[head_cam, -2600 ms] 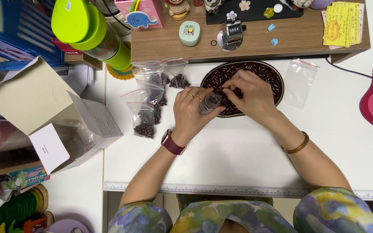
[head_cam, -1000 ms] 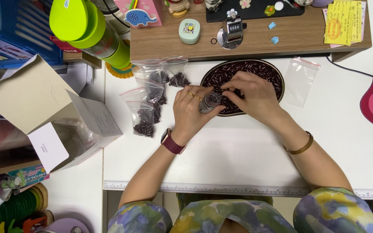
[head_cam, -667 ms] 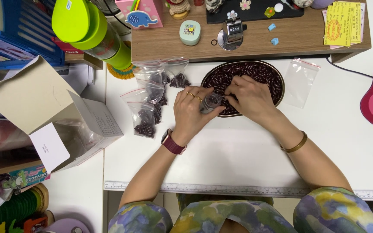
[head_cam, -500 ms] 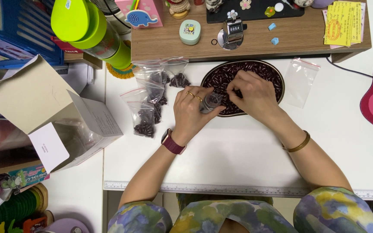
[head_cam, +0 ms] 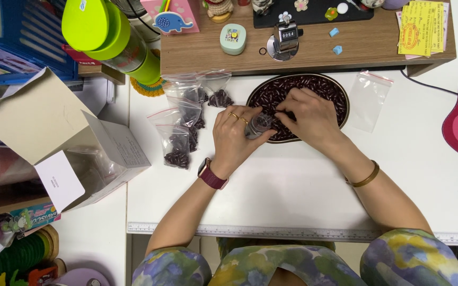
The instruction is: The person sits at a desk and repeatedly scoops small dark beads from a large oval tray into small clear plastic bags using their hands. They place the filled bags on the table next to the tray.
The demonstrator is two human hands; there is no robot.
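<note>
White desk holds filled zip bags (head_cam: 178, 139) at left; my left hand (head_cam: 235, 139) grips a small clear bag (head_cam: 258, 125) over the oval tray (head_cam: 342, 98), right hand (head_cam: 309, 115) pinching dark beans (head_cam: 271, 92). I'd keep its mouth wide.

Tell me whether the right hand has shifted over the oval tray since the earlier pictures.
Yes, slightly. The right hand has crept toward the far rim of the oval tray, its fingers reaching deeper among the dark beans.

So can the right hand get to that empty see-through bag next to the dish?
Probably yes. The empty bag lies flat just right of the oval dish, and nothing sits between it and the right hand, whose fingers are picking among the beans.
</note>
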